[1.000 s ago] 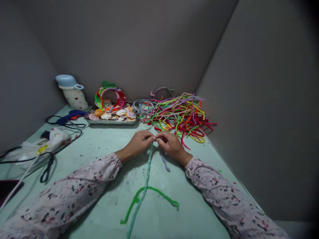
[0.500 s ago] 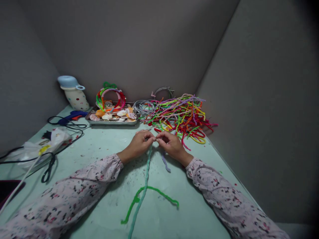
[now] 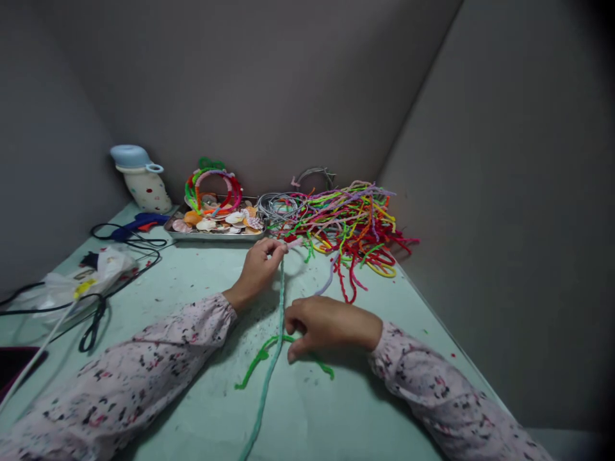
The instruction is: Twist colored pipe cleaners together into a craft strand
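My left hand (image 3: 263,266) pinches the upper end of a long teal pipe cleaner (image 3: 262,400), which hangs down toward me across the table. A short pale pink piece (image 3: 295,243) sticks out to the right of those fingertips; whether it joins the teal one I cannot tell. My right hand (image 3: 331,325) hovers lower down, thumb and fingers apart and curved, with nothing visible between them. Its fingertips are beside the teal strand. Under it lies a bent green pipe cleaner (image 3: 252,369), crossed by the teal one and partly hidden by the hand.
A heap of coloured pipe cleaners (image 3: 355,221) lies at the back right, beside coiled grey wire (image 3: 281,207). A metal tray (image 3: 218,237) holds shells and a colourful ring (image 3: 237,192). A bottle (image 3: 147,189), black cable (image 3: 98,320) and plastic bag (image 3: 52,294) stand or lie left.
My hands have parted. The right hand let go at the pinch and moved down toward me, over the green pipe cleaner. The left moved slightly up and left, still pinching. The green piece shifted away.
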Available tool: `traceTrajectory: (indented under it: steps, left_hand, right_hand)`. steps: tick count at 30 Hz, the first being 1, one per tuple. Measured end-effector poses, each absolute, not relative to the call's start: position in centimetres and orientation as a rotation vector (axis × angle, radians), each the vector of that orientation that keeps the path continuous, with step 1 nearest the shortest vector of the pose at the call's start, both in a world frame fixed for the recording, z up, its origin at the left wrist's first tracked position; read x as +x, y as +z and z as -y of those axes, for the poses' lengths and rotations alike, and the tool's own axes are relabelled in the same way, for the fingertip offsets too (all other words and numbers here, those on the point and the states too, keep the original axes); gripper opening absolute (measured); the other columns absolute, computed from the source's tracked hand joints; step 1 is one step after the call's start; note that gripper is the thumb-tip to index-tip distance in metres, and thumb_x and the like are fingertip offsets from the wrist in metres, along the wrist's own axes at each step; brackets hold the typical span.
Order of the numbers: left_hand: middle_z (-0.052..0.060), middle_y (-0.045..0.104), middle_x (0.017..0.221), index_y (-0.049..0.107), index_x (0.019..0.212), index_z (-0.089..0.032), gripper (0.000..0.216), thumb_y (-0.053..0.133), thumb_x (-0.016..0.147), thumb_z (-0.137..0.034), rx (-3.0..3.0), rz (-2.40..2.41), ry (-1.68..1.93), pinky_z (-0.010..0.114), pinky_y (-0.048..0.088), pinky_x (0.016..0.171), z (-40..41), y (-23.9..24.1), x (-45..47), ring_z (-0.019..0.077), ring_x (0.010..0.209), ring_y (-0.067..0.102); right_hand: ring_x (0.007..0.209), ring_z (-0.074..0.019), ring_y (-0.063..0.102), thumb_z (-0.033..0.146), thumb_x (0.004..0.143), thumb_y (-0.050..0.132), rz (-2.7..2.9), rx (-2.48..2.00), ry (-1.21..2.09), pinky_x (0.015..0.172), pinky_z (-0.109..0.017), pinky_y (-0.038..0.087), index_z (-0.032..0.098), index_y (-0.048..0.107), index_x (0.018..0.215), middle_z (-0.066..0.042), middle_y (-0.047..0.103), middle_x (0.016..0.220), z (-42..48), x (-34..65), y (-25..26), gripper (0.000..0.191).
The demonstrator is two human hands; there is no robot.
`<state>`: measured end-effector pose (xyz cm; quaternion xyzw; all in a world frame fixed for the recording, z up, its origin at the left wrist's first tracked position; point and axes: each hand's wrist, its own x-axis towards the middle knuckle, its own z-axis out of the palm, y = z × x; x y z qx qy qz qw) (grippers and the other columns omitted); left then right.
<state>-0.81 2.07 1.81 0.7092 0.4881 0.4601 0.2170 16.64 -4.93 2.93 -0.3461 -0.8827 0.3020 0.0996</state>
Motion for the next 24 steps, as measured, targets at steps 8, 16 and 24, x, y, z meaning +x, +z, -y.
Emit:
traceTrajectory:
  steps: [8,16,24]
  left_hand:
    - [0.001,0.06,0.077,0.059,0.076,-0.017,0.024,0.047,0.087,-0.035,1.927,-1.318,1.445,0.026,0.042,0.075,-1.5,3.4,-0.7,0.0149,0.078,0.054]
    - [0.002,0.061,0.077,0.06,0.076,-0.016,0.024,0.048,0.086,-0.034,1.934,-1.248,1.298,0.026,0.043,0.074,-1.2,3.0,-0.4,0.0155,0.077,0.055]
    - [0.001,0.06,0.074,0.062,0.078,-0.015,0.026,0.049,0.086,-0.035,1.938,-1.075,1.099,0.026,0.041,0.07,-0.7,2.8,0.2,0.0148,0.074,0.054]
  right_hand:
    - [0.052,-0.0112,0.05,0.02,0.071,0.068,2.465,-1.358,0.599,0.049,-0.022,0.028,0.021,0.064,0.065,0.001,0.062,0.058,-0.8,21.1,1.0,0.007]
    - [0.079,-0.024,0.061,0.025,0.081,0.056,1.983,-2.015,-0.105,0.068,-0.032,0.04,0.014,0.066,0.091,-0.017,0.065,0.093,-3.8,27.0,2.0,0.018]
    - [0.093,-0.0204,0.058,0.024,0.085,0.058,2.072,-0.847,0.138,0.086,-0.036,0.043,0.022,0.063,0.098,-0.005,0.066,0.097,-0.3,19.7,4.6,0.013]
